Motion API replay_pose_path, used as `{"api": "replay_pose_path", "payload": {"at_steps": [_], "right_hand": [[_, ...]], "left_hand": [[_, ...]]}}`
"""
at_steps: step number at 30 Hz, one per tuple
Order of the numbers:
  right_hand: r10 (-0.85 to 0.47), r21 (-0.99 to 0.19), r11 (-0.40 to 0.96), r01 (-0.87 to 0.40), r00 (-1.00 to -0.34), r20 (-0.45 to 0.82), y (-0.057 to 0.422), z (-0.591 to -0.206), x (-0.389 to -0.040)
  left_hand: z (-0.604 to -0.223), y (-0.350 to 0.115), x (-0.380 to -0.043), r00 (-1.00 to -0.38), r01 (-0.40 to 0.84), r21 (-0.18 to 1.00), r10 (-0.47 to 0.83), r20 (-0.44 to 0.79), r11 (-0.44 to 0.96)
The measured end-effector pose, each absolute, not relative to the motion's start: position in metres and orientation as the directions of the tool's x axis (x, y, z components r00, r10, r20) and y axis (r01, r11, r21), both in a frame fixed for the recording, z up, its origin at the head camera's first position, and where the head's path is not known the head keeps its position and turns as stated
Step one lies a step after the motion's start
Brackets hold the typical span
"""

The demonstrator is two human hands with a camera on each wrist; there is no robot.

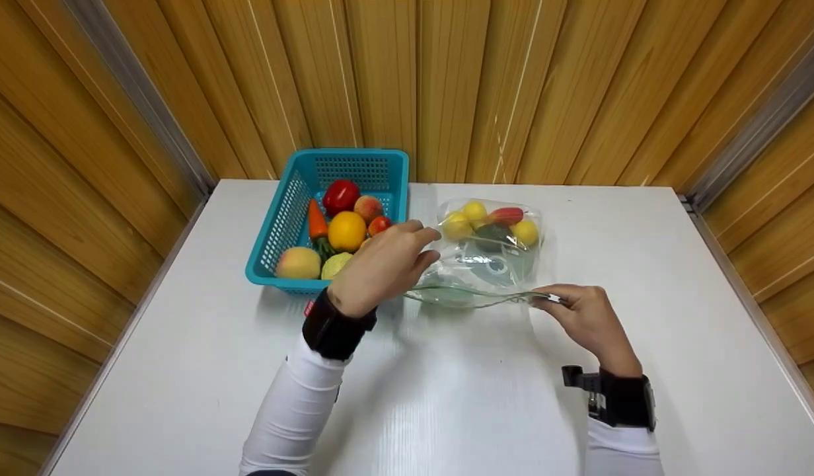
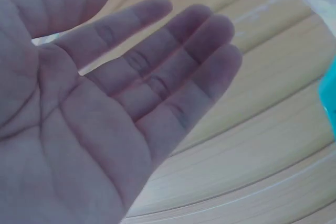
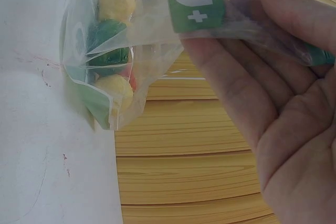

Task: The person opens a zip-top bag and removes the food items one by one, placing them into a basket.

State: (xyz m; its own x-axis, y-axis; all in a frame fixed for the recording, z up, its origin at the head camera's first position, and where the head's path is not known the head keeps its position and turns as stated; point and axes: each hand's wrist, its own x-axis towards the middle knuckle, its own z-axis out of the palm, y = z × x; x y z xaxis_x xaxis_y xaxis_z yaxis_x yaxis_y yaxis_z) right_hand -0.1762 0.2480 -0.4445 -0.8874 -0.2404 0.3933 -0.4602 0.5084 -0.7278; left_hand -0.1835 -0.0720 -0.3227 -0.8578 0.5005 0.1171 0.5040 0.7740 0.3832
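Note:
A clear resealable bag (image 1: 506, 264) with green print lies on the white table, holding several yellow round fruits (image 1: 474, 211), a red long piece (image 1: 506, 215) and a dark green one (image 1: 493, 237). Its mouth faces me and gapes a little. My right hand (image 1: 582, 317) pinches the right corner of that mouth between thumb and fingers; the right wrist view has the bag's plastic (image 3: 197, 3) there too. Over the right rim of the teal basket (image 1: 260, 272), next to the bag's left side, is my left hand (image 1: 387, 264). Its palm (image 2: 79, 124) shows bare, fingers extended.
Inside the basket are a carrot (image 1: 318, 219), an orange (image 1: 347, 231), a red fruit (image 1: 341, 197), peaches (image 1: 298, 263) and a pale green piece (image 1: 336, 265), partly covered by the left hand. Wood-patterned panels (image 1: 446, 92) stand behind the table (image 1: 460, 410) and at both sides.

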Motion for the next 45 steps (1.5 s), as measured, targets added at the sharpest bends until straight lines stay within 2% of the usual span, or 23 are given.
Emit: {"api": "replay_pose_path", "payload": {"at_steps": [9, 19, 30, 45], "right_hand": [[-0.241, -0.731, 0.508, -0.455, -0.890, 0.386, 0.248, -0.445, -0.176], [-0.238, -0.737, 0.497, -0.459, -0.888, 0.393, 0.245, -0.445, -0.176], [-0.244, -0.737, 0.512, -0.441, -0.898, 0.367, 0.245, -0.446, -0.176], [-0.252, -0.718, 0.517, -0.467, -0.884, 0.394, 0.245, -0.446, -0.177]], "left_hand": [[-0.348, -0.055, -0.146, -0.812, 0.571, 0.451, 0.551, 0.193, 0.685], [-0.377, -0.043, -0.136, -0.799, 0.585, 0.485, 0.566, 0.204, 0.650], [-0.403, -0.030, -0.139, -0.802, 0.597, 0.351, 0.555, 0.222, 0.722], [-0.423, -0.029, -0.156, -0.842, 0.540, 0.306, 0.498, 0.208, 0.784]]}}
